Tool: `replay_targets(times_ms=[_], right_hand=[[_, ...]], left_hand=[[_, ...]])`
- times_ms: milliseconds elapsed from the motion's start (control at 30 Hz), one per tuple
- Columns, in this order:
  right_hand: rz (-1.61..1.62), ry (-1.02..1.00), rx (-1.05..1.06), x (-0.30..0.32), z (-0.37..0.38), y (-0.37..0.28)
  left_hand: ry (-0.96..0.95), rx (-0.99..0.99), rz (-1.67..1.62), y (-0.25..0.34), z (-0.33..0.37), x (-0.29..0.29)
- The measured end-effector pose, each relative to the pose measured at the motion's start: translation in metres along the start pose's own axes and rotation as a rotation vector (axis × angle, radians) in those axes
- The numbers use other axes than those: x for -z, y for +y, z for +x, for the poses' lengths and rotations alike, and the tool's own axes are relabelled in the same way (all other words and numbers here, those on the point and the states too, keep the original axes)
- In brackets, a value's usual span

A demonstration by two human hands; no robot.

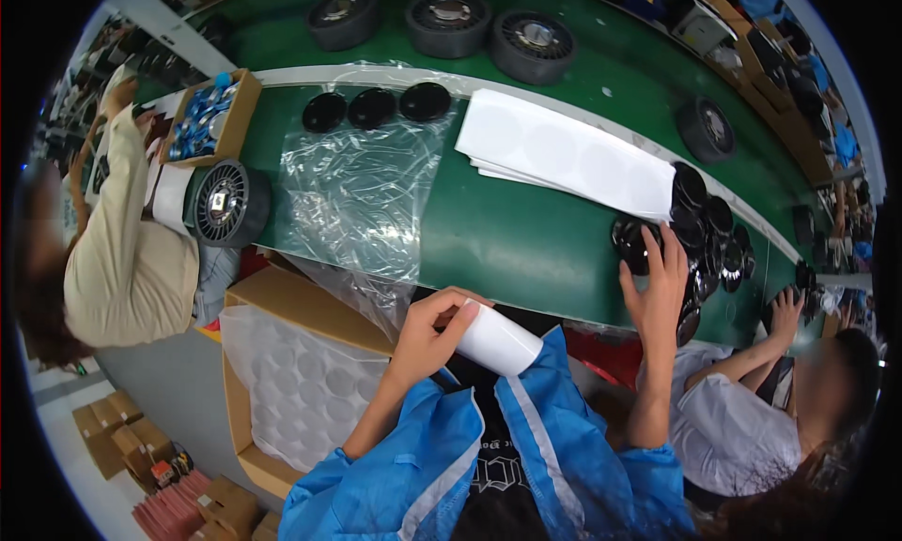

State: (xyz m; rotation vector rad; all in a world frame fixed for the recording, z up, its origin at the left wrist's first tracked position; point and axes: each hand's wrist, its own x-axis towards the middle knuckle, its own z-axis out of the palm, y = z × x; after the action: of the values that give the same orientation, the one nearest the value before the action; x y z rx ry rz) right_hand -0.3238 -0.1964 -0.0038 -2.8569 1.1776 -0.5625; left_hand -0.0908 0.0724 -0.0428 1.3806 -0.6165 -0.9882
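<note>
Head view: far left of the left fingers, a co-worker (132,269) in a cream top sits beside a spoked wheel (228,203), whose hub bears a small pale label too small to read; a carton (246,109) of blue-wrapped pieces stands behind it. Nearer, left of and below those fingers, an open cardboard box (240,405) holds plastic packing with round shapes. Crumpled clear plastic (352,198) lies beyond the left fingers, taking up bench space, with three black discs (372,108) along its far end. The left hand (432,332) pinches a curled white sheet (507,342) between thumb and fingers, just in front of the bench edge; partly hidden lettering shows below it on a black shirt (498,438). Bare green bench (526,250) stretches between the two hands, bounded beyond by stacked white sheets (568,156). The right hand (655,283) has its fingers spread at a black disc (631,240); I cannot tell whether they grip it. Piled discs (719,245) crowd right of these fingers, and another co-worker (733,419) sits farther right.
</note>
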Motion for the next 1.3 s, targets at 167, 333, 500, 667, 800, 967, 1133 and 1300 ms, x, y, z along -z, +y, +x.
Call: replay_targets(times_ms=[167, 333, 500, 667, 800, 967, 1133, 1300], right_hand=[[0.175, 0.154, -0.083, 0.007, 0.01, -0.032], [0.621, 0.115, 0.381, -0.019, 0.127, -0.162], [0.462, -0.134, 0.622, -0.131, 0.254, -0.191], [0.397, -0.406, 0.814, -0.129, 0.293, -0.201], [0.734, -0.568, 0.707, -0.138, 0.318, -0.193], [1.003, 0.248, 0.34, -0.097, 0.351, -0.177], [0.961, -0.003, 0.329, -0.018, 0.257, -0.154], [0.644, -0.619, 0.491, -0.042, 0.128, -0.136]], left_hand=[[0.033, -0.076, 0.208, 0.043, 0.003, 0.024], [0.152, -0.049, 0.477, 0.058, 0.013, 0.043], [0.11, -0.113, 0.65, 0.03, 0.042, 0.047], [0.156, -0.084, 0.723, 0.023, 0.027, 0.053], [0.152, -0.057, 0.662, 0.022, 0.027, 0.058], [0.153, -0.012, 0.624, 0.025, 0.03, 0.055], [0.223, -0.042, 0.525, 0.022, 0.025, 0.05], [0.19, -0.189, 0.384, 0.043, 0.007, 0.034]])
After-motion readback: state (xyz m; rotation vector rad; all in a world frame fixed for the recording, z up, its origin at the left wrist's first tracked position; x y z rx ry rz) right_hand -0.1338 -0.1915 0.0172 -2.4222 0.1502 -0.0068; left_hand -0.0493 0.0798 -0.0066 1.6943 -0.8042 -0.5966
